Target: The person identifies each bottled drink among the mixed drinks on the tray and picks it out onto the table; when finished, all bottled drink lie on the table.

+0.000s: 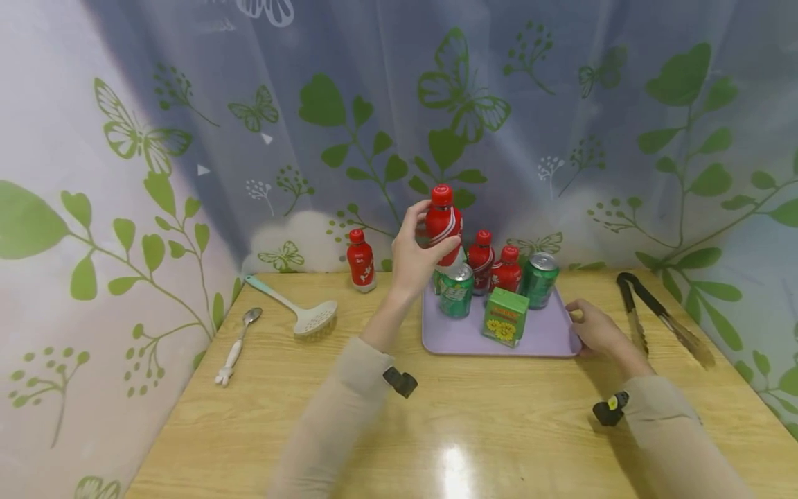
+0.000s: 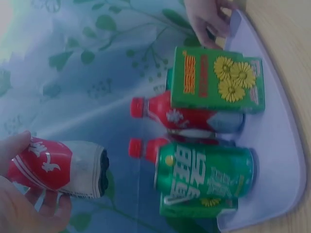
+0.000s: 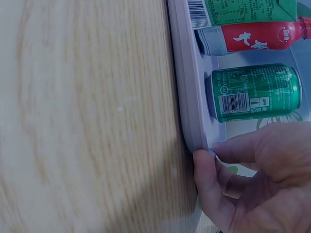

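My left hand [image 1: 413, 262] grips a red drink bottle [image 1: 444, 223] with a pale base, upright and raised over the back left of a lilac tray [image 1: 458, 344]. In the left wrist view the bottle's dark bottom hangs apart from everything on the tray. My right hand [image 1: 601, 331] pinches the tray's right rim near its front corner, thumb and fingers about the edge. Upright on the tray are a green can [image 1: 456, 294], another green can [image 1: 540, 283], two red bottles [image 1: 481, 258] and a green carton with yellow flowers [image 1: 506, 320]. A second green carton [image 2: 194, 209] is mostly hidden behind the left can.
Another red bottle [image 1: 361, 262] stands on the wooden table [image 1: 449, 423], left of the tray. Further left lie a slotted skimmer [image 1: 314, 319] with a mint handle and a spoon [image 1: 235, 350]. Tongs [image 1: 661, 315] lie beyond my right hand. A patterned curtain [image 1: 386, 104] hangs behind the table.
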### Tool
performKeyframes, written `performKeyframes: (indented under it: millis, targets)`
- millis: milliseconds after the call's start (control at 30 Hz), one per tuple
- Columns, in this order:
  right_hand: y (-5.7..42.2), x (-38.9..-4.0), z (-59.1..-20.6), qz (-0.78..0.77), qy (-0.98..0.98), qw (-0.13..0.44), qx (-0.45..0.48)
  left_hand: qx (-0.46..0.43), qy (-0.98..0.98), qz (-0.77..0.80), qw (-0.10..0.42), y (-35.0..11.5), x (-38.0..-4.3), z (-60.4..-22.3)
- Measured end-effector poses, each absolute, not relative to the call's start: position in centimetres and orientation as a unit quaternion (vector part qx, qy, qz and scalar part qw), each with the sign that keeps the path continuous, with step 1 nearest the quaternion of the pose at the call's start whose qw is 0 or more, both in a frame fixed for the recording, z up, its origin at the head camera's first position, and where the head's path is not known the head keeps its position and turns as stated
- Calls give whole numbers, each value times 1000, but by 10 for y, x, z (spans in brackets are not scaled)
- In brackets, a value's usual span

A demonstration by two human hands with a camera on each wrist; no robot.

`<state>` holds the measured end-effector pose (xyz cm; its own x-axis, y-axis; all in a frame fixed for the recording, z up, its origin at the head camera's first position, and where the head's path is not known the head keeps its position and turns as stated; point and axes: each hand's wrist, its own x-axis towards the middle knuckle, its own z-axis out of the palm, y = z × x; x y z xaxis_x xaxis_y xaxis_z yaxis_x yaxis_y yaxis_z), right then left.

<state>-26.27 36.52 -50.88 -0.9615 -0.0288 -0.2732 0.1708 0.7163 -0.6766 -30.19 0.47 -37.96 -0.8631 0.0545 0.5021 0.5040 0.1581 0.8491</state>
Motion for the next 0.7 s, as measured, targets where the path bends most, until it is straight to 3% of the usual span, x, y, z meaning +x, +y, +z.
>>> performKeyframes:
  millis: [700]
  targets:
    - [364, -262, -507, -371, 917, 138, 41, -98, -749, -634, 167, -42, -340, -413]
